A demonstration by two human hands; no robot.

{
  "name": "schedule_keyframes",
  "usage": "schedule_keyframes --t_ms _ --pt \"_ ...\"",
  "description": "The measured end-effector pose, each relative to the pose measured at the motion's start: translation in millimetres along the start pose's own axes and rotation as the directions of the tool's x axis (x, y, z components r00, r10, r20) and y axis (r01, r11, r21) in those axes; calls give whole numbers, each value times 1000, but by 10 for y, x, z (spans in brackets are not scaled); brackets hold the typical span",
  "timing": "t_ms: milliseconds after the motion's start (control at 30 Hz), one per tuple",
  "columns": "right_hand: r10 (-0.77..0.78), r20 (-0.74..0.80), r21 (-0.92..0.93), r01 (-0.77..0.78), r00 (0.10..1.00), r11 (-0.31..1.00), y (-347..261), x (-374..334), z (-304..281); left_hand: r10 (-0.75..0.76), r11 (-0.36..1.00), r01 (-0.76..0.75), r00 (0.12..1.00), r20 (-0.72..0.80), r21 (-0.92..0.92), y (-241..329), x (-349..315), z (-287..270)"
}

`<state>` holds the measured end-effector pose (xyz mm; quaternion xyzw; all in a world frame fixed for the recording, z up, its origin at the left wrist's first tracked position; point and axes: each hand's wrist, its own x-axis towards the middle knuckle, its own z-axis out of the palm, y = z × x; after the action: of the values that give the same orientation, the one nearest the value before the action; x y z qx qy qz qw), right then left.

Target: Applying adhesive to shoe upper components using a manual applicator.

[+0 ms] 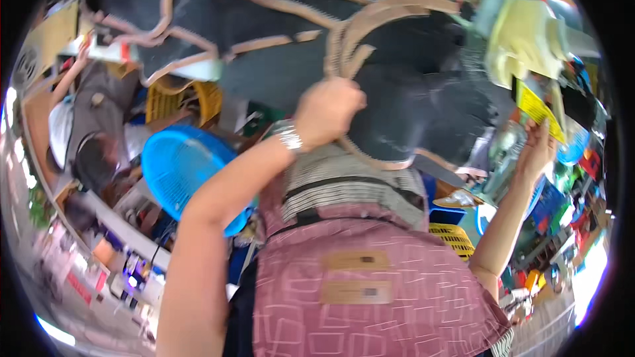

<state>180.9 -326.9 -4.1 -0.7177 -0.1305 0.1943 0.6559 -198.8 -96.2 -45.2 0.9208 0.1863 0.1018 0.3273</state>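
My left hand [331, 112], with a silver bracelet at the wrist, is closed in a fist at the lower end of tan toothed-edge strips [334, 53]. These strips curve up and right over a dark, shiny sheet-like piece [423, 106]. Off to the right, my right hand [539, 149] pinches the lower end of a flat yellow piece with dark marks [534, 106]. Pale yellow sheets [526, 39] hang just above it. More dark pieces with tan edging [264, 6] spread across the far side. Motion blurs the fingers somewhat.
A blue plastic basket [178, 165] stands left of my left forearm. Yellow crates are behind it [178, 102] and near my right elbow [453, 238]. Another person [99, 139] works at the far left. A pink patterned apron [370, 244] covers my front.
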Motion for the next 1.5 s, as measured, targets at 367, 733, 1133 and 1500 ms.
schedule_keyframes --t_ms 367,733,1133,1500 --pt "-293 74 -410 297 953 862 72 179 356 98 994 -96 995 37 -49 -78 466 -415" --pt "407 290 337 -491 866 804 -6 -515 852 412 910 -415 904 119 9 -161 1354 -342" --pt "184 970 -242 532 161 811 54 -998 2033 590 792 -609 783 197 48 -306 1676 -215" --pt "-174 827 -272 651 535 709 -24 -718 1595 681 710 -704 699 218 40 -421 1715 -128"
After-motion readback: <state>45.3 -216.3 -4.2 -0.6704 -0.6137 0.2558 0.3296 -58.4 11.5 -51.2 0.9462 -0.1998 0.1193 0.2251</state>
